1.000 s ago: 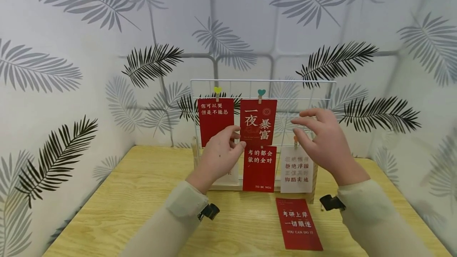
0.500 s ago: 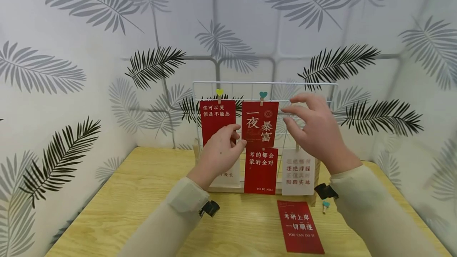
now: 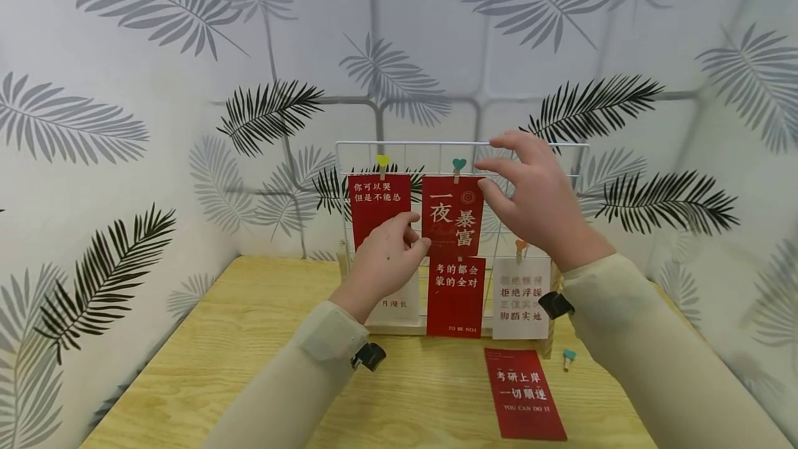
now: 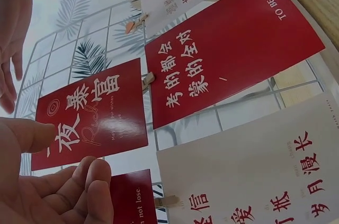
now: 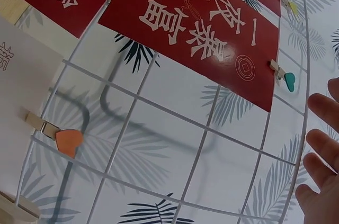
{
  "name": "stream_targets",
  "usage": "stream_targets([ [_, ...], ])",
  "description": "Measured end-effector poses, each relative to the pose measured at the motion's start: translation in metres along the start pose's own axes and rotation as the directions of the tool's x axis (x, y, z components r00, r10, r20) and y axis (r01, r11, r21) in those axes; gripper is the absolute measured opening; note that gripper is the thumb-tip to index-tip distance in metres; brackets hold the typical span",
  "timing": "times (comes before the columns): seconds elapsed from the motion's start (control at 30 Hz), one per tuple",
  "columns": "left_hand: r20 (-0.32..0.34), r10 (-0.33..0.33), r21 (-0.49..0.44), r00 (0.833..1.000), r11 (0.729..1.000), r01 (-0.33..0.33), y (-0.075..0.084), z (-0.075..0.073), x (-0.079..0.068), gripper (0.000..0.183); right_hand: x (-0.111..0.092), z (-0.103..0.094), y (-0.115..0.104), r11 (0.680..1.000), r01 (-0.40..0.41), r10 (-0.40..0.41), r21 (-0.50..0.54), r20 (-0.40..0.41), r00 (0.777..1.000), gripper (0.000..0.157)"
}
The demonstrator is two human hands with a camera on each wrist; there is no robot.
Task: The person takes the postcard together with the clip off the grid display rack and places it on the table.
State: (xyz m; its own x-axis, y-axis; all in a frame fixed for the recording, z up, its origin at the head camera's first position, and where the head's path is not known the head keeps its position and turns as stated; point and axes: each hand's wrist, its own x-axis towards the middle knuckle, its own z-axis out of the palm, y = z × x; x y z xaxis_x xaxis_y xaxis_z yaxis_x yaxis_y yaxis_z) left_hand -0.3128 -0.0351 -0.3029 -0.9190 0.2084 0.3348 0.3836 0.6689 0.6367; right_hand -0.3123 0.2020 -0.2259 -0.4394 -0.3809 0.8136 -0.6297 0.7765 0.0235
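A white wire grid rack (image 3: 411, 143) stands upright with red and white cards clipped to it. My left hand (image 3: 386, 262) hovers before its left side, fingers loosely bent and holding nothing. Its thumb overlaps the left edge of the upper middle red card (image 3: 450, 217) in the head view. My right hand (image 3: 530, 189) is raised at the upper right of that card, fingers loose and apart, nothing between them. A clothespin with a teal heart (image 3: 459, 165) pins this card's top. In the right wrist view my right fingers (image 5: 322, 108) are just beyond the teal clip.
A red card (image 3: 525, 393) lies on the wooden table (image 3: 262, 345) before the rack, a loose teal-heart clothespin (image 3: 568, 359) beside it. Other clipped cards are an upper left red card (image 3: 380, 203), a lower red card (image 3: 455, 296) and a white card (image 3: 521, 307) under an orange-heart clip (image 3: 521, 247).
My right hand has moved up and left, from over the orange-heart clip to beside the upper middle card's top. The loose clothespin has come into sight. My left hand has stayed nearly still.
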Motion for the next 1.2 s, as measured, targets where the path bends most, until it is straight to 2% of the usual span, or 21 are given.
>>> stream_targets([
  [0.2, -0.002, -0.028, -0.001, 1.0, 1.0, 0.028, 0.001, 0.001, 0.003, 0.05, 0.007, 0.002, -0.002, 0.999, 0.009, -0.009, -0.031, 0.025, 1.0, 0.025],
  [0.47, -0.041, -0.008, 0.077, 0.999, 0.997, 0.011, 0.006, 0.004, 0.009, 0.044, 0.023, 0.005, -0.003, 0.992, 0.055, -0.048, -0.11, 0.071, 0.996, 0.028],
  [0.8, -0.082, 0.015, 0.077, 0.997, 0.997, -0.009, 0.003, 0.01, 0.014, 0.026, 0.037, 0.01, -0.003, 0.982, 0.008, 0.031, -0.189, 0.205, 0.978, 0.031],
  [1.0, -0.107, 0.048, 0.084, 0.993, 0.996, -0.039, 0.004, 0.009, 0.015, 0.016, 0.044, 0.014, -0.003, 0.978, 0.018, 0.029, -0.208, 0.221, 0.975, 0.027],
  [1.2, -0.105, 0.051, 0.048, 0.993, 0.998, -0.047, 0.004, 0.008, 0.016, 0.013, 0.047, 0.018, -0.004, 0.976, -0.006, 0.058, -0.219, 0.228, 0.972, 0.025],
])
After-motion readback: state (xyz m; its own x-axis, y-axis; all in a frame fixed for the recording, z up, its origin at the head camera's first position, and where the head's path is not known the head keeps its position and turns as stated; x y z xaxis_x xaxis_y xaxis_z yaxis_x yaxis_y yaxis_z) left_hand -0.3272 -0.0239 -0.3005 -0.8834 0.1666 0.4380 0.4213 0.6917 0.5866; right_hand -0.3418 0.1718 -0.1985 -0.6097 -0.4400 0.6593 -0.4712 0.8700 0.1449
